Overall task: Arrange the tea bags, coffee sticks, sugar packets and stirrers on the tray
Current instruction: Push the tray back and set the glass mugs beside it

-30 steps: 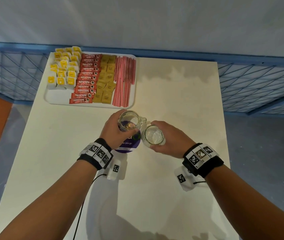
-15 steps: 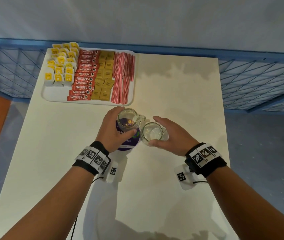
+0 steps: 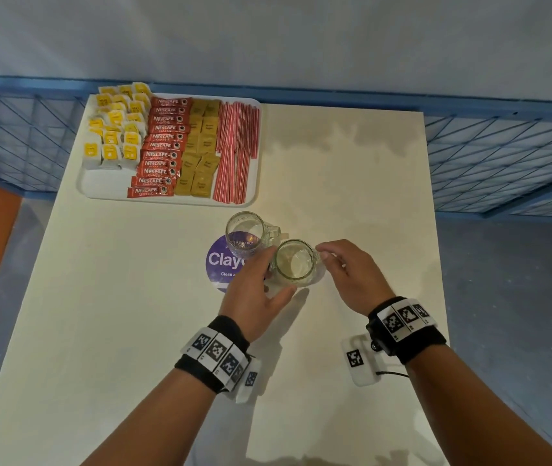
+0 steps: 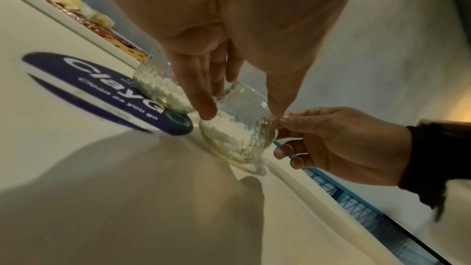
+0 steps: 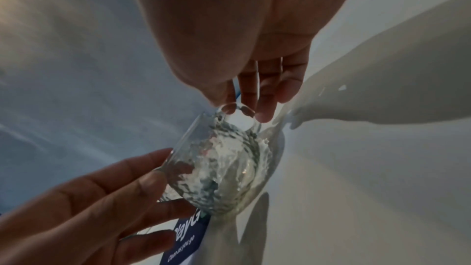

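Observation:
The white tray [image 3: 106, 187] sits at the table's far left corner. It holds rows of yellow-tagged tea bags [image 3: 113, 129], red Nescafe coffee sticks [image 3: 160, 146], brown sugar packets [image 3: 200, 146] and red-striped stirrers [image 3: 236, 146]. Both hands are off the tray, at two empty glass mugs mid-table. My left hand [image 3: 259, 279] holds the nearer mug [image 3: 294, 264] between fingers and thumb [image 4: 276, 106]. My right hand [image 3: 338, 267] pinches that mug's handle [image 5: 237, 108]. The far mug [image 3: 246, 233] stands free.
A round purple sticker [image 3: 217, 260] lies on the cream table [image 3: 352, 179] under the far mug. A blue mesh railing [image 3: 503, 156] runs behind and beside the table. Grey floor shows on both sides.
My left hand let go of the far mug and moved right onto the nearer mug. My right hand slid from that mug's body to its handle.

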